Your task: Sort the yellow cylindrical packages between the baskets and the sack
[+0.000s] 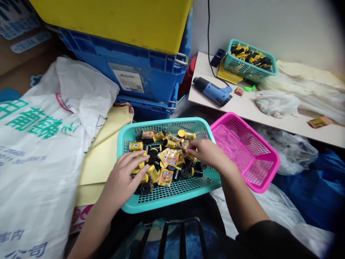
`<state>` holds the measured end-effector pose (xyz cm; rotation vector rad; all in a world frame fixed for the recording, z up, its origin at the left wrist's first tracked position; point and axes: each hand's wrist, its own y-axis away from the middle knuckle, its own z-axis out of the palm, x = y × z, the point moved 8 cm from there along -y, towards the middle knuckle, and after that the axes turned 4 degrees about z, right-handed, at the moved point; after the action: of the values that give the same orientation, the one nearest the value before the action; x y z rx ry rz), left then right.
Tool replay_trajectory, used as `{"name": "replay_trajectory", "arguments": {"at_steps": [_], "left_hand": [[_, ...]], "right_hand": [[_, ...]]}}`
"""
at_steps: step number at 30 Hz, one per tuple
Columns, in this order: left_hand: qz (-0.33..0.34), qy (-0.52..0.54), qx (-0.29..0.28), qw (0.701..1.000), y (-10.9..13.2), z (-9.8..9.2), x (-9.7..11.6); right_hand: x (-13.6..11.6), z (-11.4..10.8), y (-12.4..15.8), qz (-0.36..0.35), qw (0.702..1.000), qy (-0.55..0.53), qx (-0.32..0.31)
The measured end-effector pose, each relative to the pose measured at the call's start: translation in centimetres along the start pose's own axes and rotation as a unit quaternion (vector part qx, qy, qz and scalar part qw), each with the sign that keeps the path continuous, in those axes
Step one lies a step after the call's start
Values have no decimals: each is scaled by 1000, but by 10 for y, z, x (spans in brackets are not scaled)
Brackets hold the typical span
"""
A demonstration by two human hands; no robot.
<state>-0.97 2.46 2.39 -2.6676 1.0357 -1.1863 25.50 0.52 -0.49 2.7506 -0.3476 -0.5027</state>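
Note:
A turquoise plastic basket rests at my lap, holding a heap of small black cylinders with yellow caps and printed yellow wraps. Flat printed yellow packets or labels lie on top of the heap. My left hand is open, its fingers stretched over the cylinders on the basket's left side. On the right side, my right hand reaches in with bent fingers closed at the pieces. What sits between those fingertips is hidden.
A pink basket stands to the right. On a white table lie a blue heat gun, a turquoise basket of black and yellow parts and plastic bags. Blue crates are stacked ahead; a white sack is at left.

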Motion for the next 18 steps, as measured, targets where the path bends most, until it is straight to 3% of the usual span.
{"name": "replay_trajectory", "arguments": {"at_steps": [2,7,9,11,14,18], "left_hand": [[7,13,-4,1000,-3,4,4],[22,45,-13,999,-8,9,14],[1,71,-9,997,-9,10,17],[-62,120,-2,991,-9,13,17],[-184,277,-11,943,-7,34,19],[-242,484,-29,840,-13,70,37]], "right_hand": [[0,12,9,-26,1000,17,4],[-11,30,22,-185,979,42,82],[-15,17,33,-233,961,20,150],[-20,-6,52,-280,928,-33,243],[-31,-28,78,-331,881,-108,321],[-49,-25,87,-362,856,-186,317]]}}
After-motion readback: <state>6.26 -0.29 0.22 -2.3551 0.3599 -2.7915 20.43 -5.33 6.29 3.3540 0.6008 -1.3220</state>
